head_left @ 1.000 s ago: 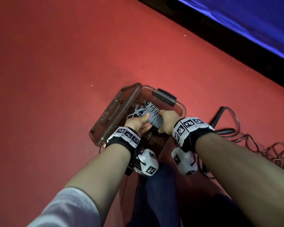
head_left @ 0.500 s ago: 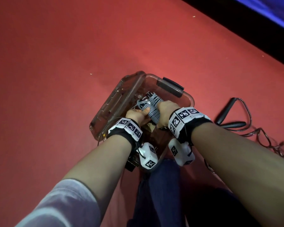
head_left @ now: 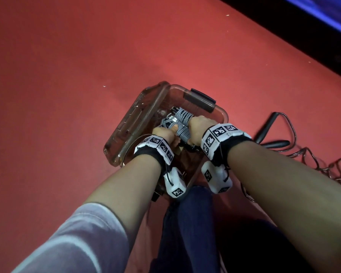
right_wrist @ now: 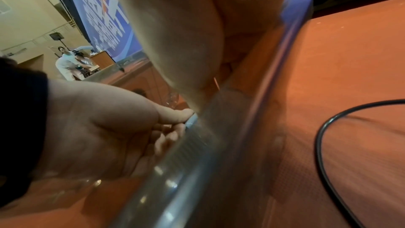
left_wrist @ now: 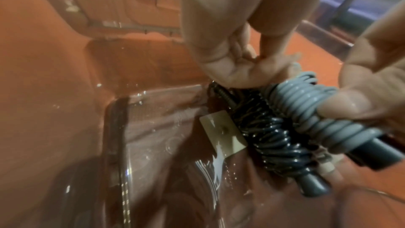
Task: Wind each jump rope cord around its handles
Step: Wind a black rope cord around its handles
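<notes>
- Clear plastic box (head_left: 220,113), lid (head_left: 134,123) swung open to its left, standing on the red floor (head_left: 67,75); both forearms reach down into it from the near edge.
- Left hand (head_left: 165,134), wrist wrapped in a marker band, fingers curled with the thumb laid against the grey-wound jump rope (head_left: 182,125); in the left wrist view the thumb (left_wrist: 361,103) presses on the grey coils (left_wrist: 306,110), so this hand holds the bundle.
- Grey-wound jump rope held between the two hands, just above the box interior; its cord is coiled tightly around dark handles (left_wrist: 377,153).
- Black-wound jump rope (left_wrist: 274,138) lying inside the box, directly beside the grey one, next to a small pale tag (left_wrist: 221,133).
- Right hand (head_left: 199,129), knuckles up, fingers wrapped over the right side of the grey bundle, gripping it.
- Unwound black jump rope (head_left: 274,131) loose on the floor to the right of the box, cord in tangled loops.
</notes>
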`<state>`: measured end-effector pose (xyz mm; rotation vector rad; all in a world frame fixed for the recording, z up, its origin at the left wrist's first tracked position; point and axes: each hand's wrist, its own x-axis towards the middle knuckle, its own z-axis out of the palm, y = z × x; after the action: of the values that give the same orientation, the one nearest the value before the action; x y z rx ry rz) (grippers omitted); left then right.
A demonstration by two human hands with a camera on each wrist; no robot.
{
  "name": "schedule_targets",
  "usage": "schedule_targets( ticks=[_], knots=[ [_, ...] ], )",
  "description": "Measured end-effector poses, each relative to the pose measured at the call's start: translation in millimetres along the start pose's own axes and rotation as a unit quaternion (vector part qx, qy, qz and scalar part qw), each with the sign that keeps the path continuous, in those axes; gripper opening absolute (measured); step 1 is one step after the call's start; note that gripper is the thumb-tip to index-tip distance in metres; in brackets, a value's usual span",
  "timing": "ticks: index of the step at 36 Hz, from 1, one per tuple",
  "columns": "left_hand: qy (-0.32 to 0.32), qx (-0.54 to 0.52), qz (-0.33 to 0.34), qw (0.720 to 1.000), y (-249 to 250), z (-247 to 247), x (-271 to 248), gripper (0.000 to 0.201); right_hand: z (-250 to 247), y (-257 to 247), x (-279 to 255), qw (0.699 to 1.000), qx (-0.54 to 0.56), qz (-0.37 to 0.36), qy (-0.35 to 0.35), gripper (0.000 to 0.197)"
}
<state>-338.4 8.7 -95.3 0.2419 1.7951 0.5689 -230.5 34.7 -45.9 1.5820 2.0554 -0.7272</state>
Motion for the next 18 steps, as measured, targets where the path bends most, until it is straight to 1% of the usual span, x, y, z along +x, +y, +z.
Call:
schedule_targets(
  ticks=[2,4,6,7,8,10,12,13,15,18],
  knots=[
    [0.010,-0.006,-0.011,1.000,3.1,1.9,0.1,0.038,-1.3,1.2,-1.6,1.000,-0.006,-0.011,-0.001,0.020],
    [0.007,-0.015,-0.038,0.999,6.8,3.8,-0.7,0.039,-3.4,4.2,-3.8,1.000,0.003,-0.021,0.006,0.014],
    [-0.022,-0.042,-0.073,0.996,11.1,6.6,-1.8,0.042,-6.0,7.9,-7.8,0.999,0.022,-0.031,0.021,0.017],
    [-0.039,-0.055,-0.081,0.994,13.0,7.4,-4.7,0.042,-7.9,9.4,-10.5,0.998,0.030,-0.036,0.031,0.019],
    [-0.043,-0.055,-0.083,0.994,15.7,8.2,-6.9,0.043,-9.7,11.1,-13.0,0.997,0.037,-0.041,0.044,0.019],
    [-0.041,-0.036,-0.077,0.996,19.7,5.8,-17.1,0.044,-16.1,14.7,-20.6,0.995,0.050,-0.045,0.077,0.019],
    [-0.052,-0.044,-0.065,0.996,24.6,8.6,-27.0,0.041,-26.7,19.6,-31.1,0.992,0.064,-0.045,0.099,0.019],
    [-0.064,-0.047,-0.051,0.996,27.3,10.9,-33.8,0.040,-33.0,23.3,-37.1,0.991,0.071,-0.044,0.103,0.019],
    [-0.068,-0.038,-0.036,0.996,33.8,14.7,-48.3,0.038,-45.4,32.9,-49.5,0.990,0.088,-0.040,0.098,0.017],
    [-0.075,-0.026,0.016,0.997,45.1,29.8,-68.5,0.033,-57.6,53.2,-70.9,0.988,0.105,-0.018,0.111,0.014]
  ],
)
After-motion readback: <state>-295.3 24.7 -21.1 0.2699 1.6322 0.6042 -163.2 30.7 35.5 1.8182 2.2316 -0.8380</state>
